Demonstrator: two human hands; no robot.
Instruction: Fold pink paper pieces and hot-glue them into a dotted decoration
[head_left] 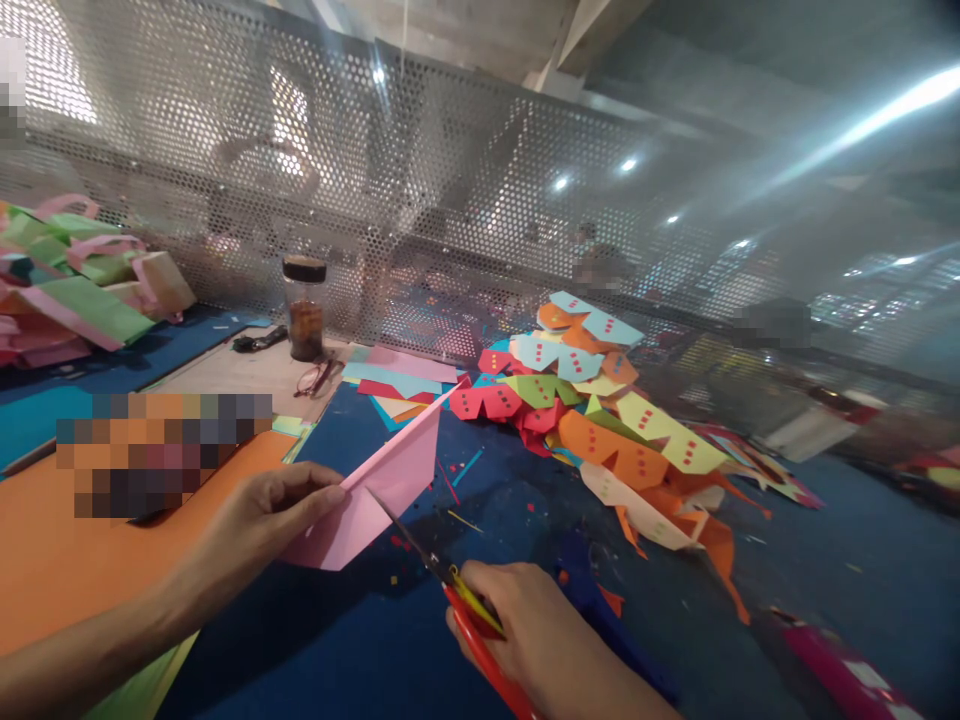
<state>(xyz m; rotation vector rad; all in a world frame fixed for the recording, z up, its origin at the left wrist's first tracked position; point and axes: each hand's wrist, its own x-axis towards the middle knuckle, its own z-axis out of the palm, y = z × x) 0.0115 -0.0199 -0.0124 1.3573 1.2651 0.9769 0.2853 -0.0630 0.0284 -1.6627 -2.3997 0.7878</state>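
Observation:
A folded sheet of pink paper [397,460] is pinched along its upper fold between the thumb and fingers of my left hand [292,505]. My right hand [510,620] grips scissors [480,630] with red and yellow handles. Their dark blades point up and left, and the tip meets the face of the pink paper; whether the blades are apart I cannot make out. Right of the paper lies a heap of cut, folded paper shapes [607,450] in orange, yellow, red, green and light blue, many with rows of small square marks.
Behind the blue table [360,650] rises a perforated metal screen [450,200]. A dark-lidded jar [306,315] and glasses [315,375] stand at back left. Orange sheets [45,560] lie left, below a pile of paper pieces [82,290]. A magenta object [840,665] lies front right.

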